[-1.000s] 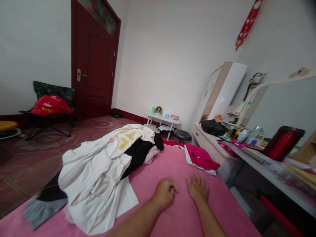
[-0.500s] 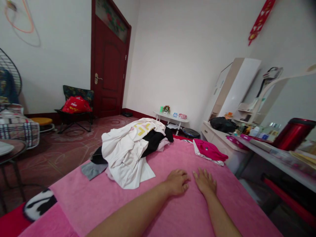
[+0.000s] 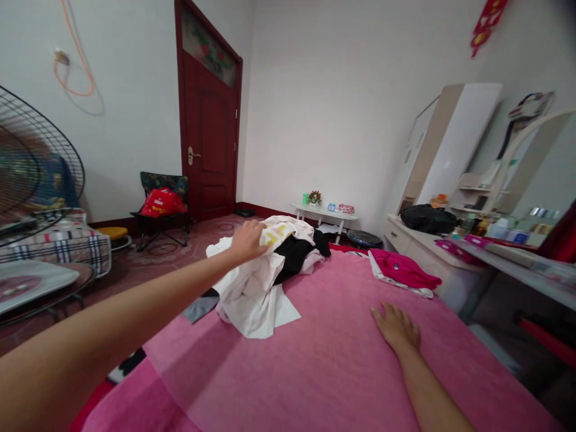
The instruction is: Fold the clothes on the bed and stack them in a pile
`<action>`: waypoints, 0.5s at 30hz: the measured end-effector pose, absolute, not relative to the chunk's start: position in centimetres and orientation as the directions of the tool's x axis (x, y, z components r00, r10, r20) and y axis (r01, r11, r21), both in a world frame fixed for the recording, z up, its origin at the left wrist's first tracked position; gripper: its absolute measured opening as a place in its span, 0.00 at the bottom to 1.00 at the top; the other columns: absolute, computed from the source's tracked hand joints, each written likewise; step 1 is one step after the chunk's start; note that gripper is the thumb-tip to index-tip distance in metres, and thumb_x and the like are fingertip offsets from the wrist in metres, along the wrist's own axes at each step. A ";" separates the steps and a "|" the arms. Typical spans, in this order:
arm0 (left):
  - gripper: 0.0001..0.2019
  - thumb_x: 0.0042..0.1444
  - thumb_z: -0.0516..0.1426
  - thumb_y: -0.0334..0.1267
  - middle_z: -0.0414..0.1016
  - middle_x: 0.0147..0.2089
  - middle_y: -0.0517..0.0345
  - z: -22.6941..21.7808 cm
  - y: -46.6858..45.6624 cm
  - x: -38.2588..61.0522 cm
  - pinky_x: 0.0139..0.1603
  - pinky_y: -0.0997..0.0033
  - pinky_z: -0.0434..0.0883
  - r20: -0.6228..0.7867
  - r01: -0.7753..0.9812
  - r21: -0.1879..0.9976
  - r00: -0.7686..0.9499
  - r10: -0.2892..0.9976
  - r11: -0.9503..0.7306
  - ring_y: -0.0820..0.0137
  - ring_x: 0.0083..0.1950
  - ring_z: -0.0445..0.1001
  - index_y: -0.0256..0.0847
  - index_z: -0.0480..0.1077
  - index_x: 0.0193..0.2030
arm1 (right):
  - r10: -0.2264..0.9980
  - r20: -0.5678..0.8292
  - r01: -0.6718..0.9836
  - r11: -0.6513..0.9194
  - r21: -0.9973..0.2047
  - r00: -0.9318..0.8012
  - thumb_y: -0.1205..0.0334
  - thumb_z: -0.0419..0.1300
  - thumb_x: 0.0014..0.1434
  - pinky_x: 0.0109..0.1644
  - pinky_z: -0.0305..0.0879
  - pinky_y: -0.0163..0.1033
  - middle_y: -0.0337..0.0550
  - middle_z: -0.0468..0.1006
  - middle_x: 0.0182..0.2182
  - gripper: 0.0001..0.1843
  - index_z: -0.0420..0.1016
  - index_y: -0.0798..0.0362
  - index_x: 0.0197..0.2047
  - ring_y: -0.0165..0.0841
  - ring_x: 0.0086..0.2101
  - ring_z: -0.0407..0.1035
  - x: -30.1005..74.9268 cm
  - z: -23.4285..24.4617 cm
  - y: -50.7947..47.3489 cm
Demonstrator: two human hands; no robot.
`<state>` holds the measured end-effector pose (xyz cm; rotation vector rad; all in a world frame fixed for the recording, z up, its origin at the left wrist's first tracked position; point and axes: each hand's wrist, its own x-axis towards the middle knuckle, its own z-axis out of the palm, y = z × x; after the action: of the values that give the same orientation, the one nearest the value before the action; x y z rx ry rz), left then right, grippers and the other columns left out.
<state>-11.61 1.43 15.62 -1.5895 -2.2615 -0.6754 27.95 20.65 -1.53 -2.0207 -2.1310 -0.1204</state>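
Note:
My left hand [image 3: 247, 241] is at the top of the clothes pile, its fingers curled on a white shirt [image 3: 252, 300] with a yellow print. Part of the shirt is hidden behind the hand and forearm. Under and beside the shirt lie a black garment [image 3: 292, 257], a pale pink one [image 3: 312, 262] and a grey piece of cloth [image 3: 200, 308]. My right hand [image 3: 398, 327] rests flat on the pink blanket [image 3: 333, 348], fingers spread and holding nothing. Beyond it, a folded magenta garment [image 3: 402, 268] lies on white cloth.
At the right stand a white dresser [image 3: 409, 246] with a black bag [image 3: 427, 219] on it and a grey-edged table [image 3: 517, 264]. A fan [image 3: 40, 162] and a round side table [image 3: 85, 279] are on the left. A folding chair [image 3: 162, 225] holds a red bag [image 3: 162, 202].
My left hand has gone from the blanket up and left onto the white shirt. The right hand still lies on the blanket. The view has shifted to the left.

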 end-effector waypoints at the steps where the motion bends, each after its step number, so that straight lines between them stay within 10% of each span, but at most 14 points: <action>1: 0.30 0.49 0.59 0.46 0.64 0.61 0.44 15.9 1.2 -13.4 0.59 0.57 0.60 0.433 0.887 0.203 -0.462 0.774 0.415 0.53 0.62 0.60 0.39 0.62 0.60 | 0.978 0.204 0.995 0.062 -0.076 -0.045 0.42 0.40 0.62 0.60 0.52 0.57 0.50 0.58 0.64 0.35 0.57 0.51 0.66 0.47 0.62 0.52 27.9 -1.6 20.7; 7: 0.26 0.55 0.50 0.54 0.75 0.47 0.36 14.2 0.3 -17.3 0.45 0.63 0.69 0.229 0.751 0.252 -0.659 0.716 0.610 0.53 0.48 0.74 0.31 0.73 0.45 | 0.975 0.220 0.996 0.058 -0.064 -0.043 0.43 0.40 0.62 0.60 0.51 0.56 0.49 0.58 0.64 0.34 0.57 0.50 0.65 0.47 0.61 0.53 28.0 -1.7 20.8; 15: 0.27 0.62 0.41 0.45 0.71 0.52 0.27 21.8 2.2 -15.1 0.48 0.58 0.67 0.355 0.750 0.318 -0.662 0.660 0.580 0.47 0.53 0.70 0.22 0.71 0.48 | 0.974 0.223 0.996 0.060 -0.072 -0.043 0.44 0.41 0.63 0.59 0.53 0.56 0.50 0.60 0.63 0.33 0.59 0.52 0.64 0.48 0.61 0.53 27.7 -1.1 20.0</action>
<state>-15.07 2.17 21.81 -1.1802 -2.6124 -0.6648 27.68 19.99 -1.09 -2.0129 -2.1212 -0.1496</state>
